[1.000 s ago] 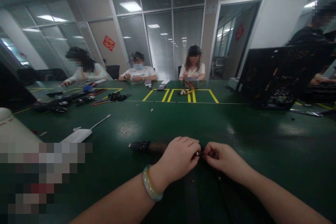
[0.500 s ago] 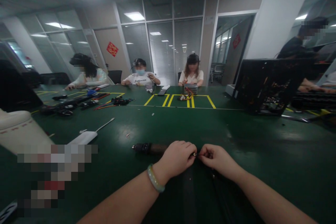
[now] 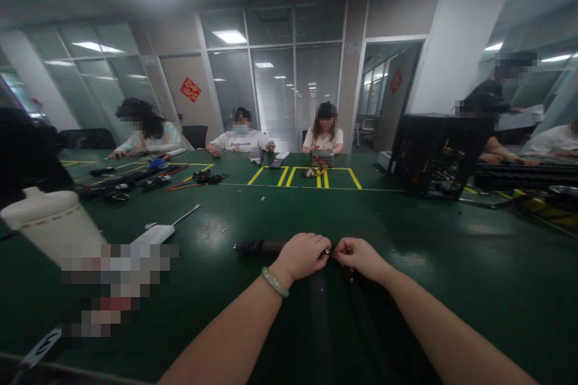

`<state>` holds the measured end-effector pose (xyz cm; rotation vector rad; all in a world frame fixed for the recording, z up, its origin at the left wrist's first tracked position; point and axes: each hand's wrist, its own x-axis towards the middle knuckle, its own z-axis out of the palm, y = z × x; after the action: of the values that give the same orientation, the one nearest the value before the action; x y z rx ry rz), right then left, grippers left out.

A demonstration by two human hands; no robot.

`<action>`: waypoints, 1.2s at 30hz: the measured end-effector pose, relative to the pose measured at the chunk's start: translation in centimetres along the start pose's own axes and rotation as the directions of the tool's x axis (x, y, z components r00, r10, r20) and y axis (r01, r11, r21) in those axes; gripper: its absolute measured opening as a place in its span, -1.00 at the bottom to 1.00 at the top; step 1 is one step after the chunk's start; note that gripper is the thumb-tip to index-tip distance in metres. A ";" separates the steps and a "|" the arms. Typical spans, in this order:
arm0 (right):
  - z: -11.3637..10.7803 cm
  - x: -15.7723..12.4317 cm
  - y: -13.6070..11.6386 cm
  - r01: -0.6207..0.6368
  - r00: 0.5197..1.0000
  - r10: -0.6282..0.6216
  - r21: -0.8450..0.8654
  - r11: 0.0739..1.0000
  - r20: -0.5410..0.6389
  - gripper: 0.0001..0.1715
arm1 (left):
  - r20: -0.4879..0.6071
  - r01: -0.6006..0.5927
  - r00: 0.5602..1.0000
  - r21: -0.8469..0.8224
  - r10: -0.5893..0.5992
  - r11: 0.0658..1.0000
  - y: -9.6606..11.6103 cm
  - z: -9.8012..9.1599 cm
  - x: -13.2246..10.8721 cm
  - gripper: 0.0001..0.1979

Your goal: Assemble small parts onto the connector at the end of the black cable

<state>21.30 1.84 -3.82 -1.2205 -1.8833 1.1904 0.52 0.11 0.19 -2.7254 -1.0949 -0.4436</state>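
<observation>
On the green table in front of me, my left hand [image 3: 303, 257], with a bangle on its wrist, is closed around a small dark piece with a shiny brass-coloured end [image 3: 327, 251]. My right hand [image 3: 361, 260] is beside it, thumb and fingers pinched together right at that piece. What the right fingertips hold is too small to make out; a hint of red shows there. A dark cylindrical tool resembling an electric screwdriver [image 3: 253, 248] lies behind the left hand, its far part hidden. Below the right hand, a dark cable-like strip [image 3: 361, 307] runs toward me.
At left stand a white cup [image 3: 54, 222] and a white adapter with a short cable [image 3: 153, 233]. Bundled wires [image 3: 205, 176] lie farther back. A black computer case [image 3: 424, 156] stands at right. Several people sit or stand across the table [image 3: 280, 210].
The view has tilted up and shifted slightly, so more ceiling and cup show. Both hands keep nearly the same pose, close together at the small piece.
</observation>
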 end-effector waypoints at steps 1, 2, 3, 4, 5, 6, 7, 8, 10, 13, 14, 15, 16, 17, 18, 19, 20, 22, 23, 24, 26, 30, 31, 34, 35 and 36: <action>-0.1 0.0 -0.1 -0.003 1.000 0.003 0.007 1.000 0.007 -0.74 | -0.006 -0.003 1.000 0.002 0.003 1.000 0.0 0.1 0.0 -0.91; -0.1 0.1 -0.2 -0.005 1.000 0.005 0.012 1.000 0.010 -0.74 | -0.011 -0.004 1.000 0.003 0.004 1.000 0.0 0.1 0.0 -0.91; -0.1 0.1 -0.3 -0.006 1.000 0.006 0.013 1.000 0.007 -0.74 | -0.015 -0.006 1.000 0.006 0.006 1.000 0.0 0.1 0.0 -0.92; -0.1 0.1 -0.3 -0.006 1.000 0.006 0.013 1.000 0.002 -0.74 | -0.017 -0.006 1.000 0.007 0.006 1.000 0.0 0.1 0.0 -0.92; -0.1 0.0 -0.4 -0.007 1.000 0.007 0.014 1.000 -0.003 -0.75 | -0.018 -0.006 1.000 0.008 0.007 1.000 0.0 0.0 0.0 -0.93; -0.1 0.0 -0.4 -0.007 1.000 0.007 0.016 1.000 -0.006 -0.75 | -0.017 -0.006 1.000 0.006 0.006 1.000 0.1 -0.1 0.0 -0.93; -0.1 -0.1 -0.4 -0.008 1.000 0.008 0.018 1.000 -0.007 -0.75 | -0.015 -0.005 1.000 0.004 0.005 1.000 0.1 -0.1 0.0 -0.93; -0.1 -0.1 -0.4 -0.006 1.000 0.007 0.020 1.000 -0.006 -0.76 | -0.011 -0.003 1.000 0.002 0.003 1.000 0.2 -0.2 0.0 -0.93; 0.0 -0.3 -0.4 0.001 1.000 -0.001 0.015 1.000 -0.003 -0.77 | -0.005 0.006 1.000 0.002 -0.006 1.000 0.3 -0.2 -0.1 -0.92; 0.1 -0.3 -0.4 -0.001 1.000 0.001 -0.018 1.000 -0.004 -0.79 | 0.003 0.026 1.000 -0.011 -0.026 1.000 0.4 -0.2 -0.2 -0.93; 0.1 -0.3 -0.4 -0.008 1.000 0.008 -0.033 0.999 -0.008 -0.79 | 0.006 0.029 1.000 -0.026 -0.029 0.999 0.4 -0.2 -0.3 -0.92; 0.1 -0.3 -0.4 -0.017 1.000 0.017 -0.047 0.999 -0.013 -0.80 | 0.008 0.030 1.000 -0.046 -0.029 0.998 0.4 -0.2 -0.3 -0.91; 0.1 -0.3 -0.5 -0.022 1.000 0.021 -0.060 0.998 -0.020 -0.80 | 0.010 0.027 1.000 -0.069 -0.027 0.997 0.3 -0.3 -0.4 -0.90; 0.2 -0.3 -0.6 -0.022 1.000 0.020 -0.072 0.997 -0.023 -0.81 | 0.012 0.024 1.000 -0.092 -0.023 0.995 0.3 -0.3 -0.4 -0.89; 0.2 -0.3 -0.7 -0.018 1.000 0.016 -0.082 0.996 -0.024 -0.81 | 0.012 0.022 1.000 -0.111 -0.021 0.994 0.2 -0.3 -0.4 -0.88; 0.2 -0.3 -0.8 -0.014 1.000 0.012 -0.088 0.996 -0.022 -0.81 | 0.013 0.021 1.000 -0.127 -0.020 0.992 0.2 -0.4 -0.5 -0.88; 0.2 -0.4 -0.9 -0.014 1.000 0.012 -0.092 0.996 -0.021 -0.82 | 0.010 0.025 1.000 -0.140 -0.023 0.990 0.1 -0.4 -0.5 -0.88; 0.3 -0.5 -1.1 -0.025 0.999 0.023 -0.096 0.995 -0.024 -0.82 | 0.002 0.023 1.000 -0.169 -0.023 0.985 -0.1 -0.4 -0.5 -0.88; 0.3 -0.5 -1.2 -0.034 0.999 0.032 -0.098 0.995 -0.028 -0.82 | -0.006 0.023 1.000 -0.182 -0.024 0.983 -0.2 -0.4 -0.5 -0.88; 0.3 -0.5 -1.2 -0.041 0.999 0.038 -0.101 0.994 -0.033 -0.82 | -0.012 0.021 1.000 -0.194 -0.023 0.981 -0.3 -0.3 -0.6 -0.88; 0.3 -0.5 -1.3 -0.052 0.998 0.048 -0.108 0.993 -0.040 -0.82 | -0.026 0.028 0.999 -0.208 -0.034 0.978 -0.4 -0.2 -0.7 -0.88; 0.3 -0.5 -1.3 -0.064 0.998 0.061 -0.109 0.992 -0.030 -0.81 | -0.047 0.074 0.995 -0.228 -0.087 0.971 -0.2 0.2 -0.6 -0.89; 0.3 -0.5 -1.3 -0.063 0.998 0.060 -0.109 0.992 -0.028 -0.81 | -0.049 0.084 0.994 -0.229 -0.098 0.970 -0.1 0.4 -0.6 -0.90; 0.4 -0.5 -1.0 -0.046 0.999 0.043 -0.109 0.993 -0.026 -0.82 | -0.048 0.114 0.991 -0.207 -0.126 0.972 0.4 0.7 -0.4 -0.93; 0.4 -0.5 -0.9 -0.038 0.999 0.036 -0.109 0.993 -0.024 -0.83 | -0.045 0.123 0.990 -0.196 -0.134 0.973 0.6 0.7 -0.4 -0.94; 0.4 -0.5 -0.8 -0.031 0.999 0.029 -0.109 0.994 -0.024 -0.83 | -0.041 0.130 0.989 -0.188 -0.140 0.974 0.7 0.8 -0.4 -0.95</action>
<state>20.86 1.14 -3.22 -1.3190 -1.9419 1.0971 0.92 -0.43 -0.68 -2.7861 -1.2900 -0.6668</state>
